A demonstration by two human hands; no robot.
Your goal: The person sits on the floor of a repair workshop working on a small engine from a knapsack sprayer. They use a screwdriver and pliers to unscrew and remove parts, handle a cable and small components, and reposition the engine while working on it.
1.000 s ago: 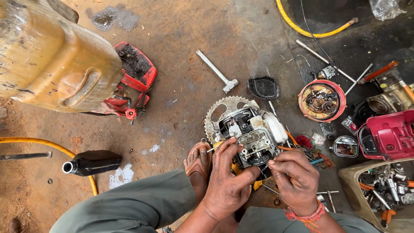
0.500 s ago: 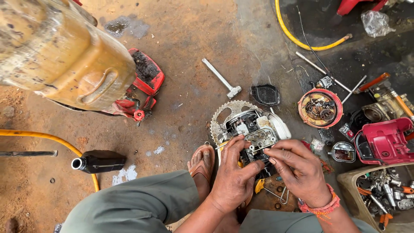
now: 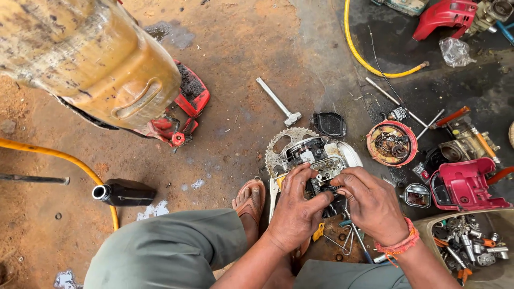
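Small grey metal engine block with toothed sprocket sat on dirt floor before sandalled foot. Left hand and right hand both pinched small parts on top. Judged heavy, rigid, oily-slick; best held by casing edges.

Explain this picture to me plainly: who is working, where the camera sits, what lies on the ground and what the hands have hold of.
No machine does the work here; a person crouches on a dirty floor, and the camera sits on their head, looking down. The left hand and right hand both press on a small engine block with a toothed sprocket beside it. Around it lie a T-shaped wrench, a black bottle on its side, a yellow hose, a round red flywheel part, a red engine cover and a box of small parts. A large yellowish jerrycan stands at upper left.
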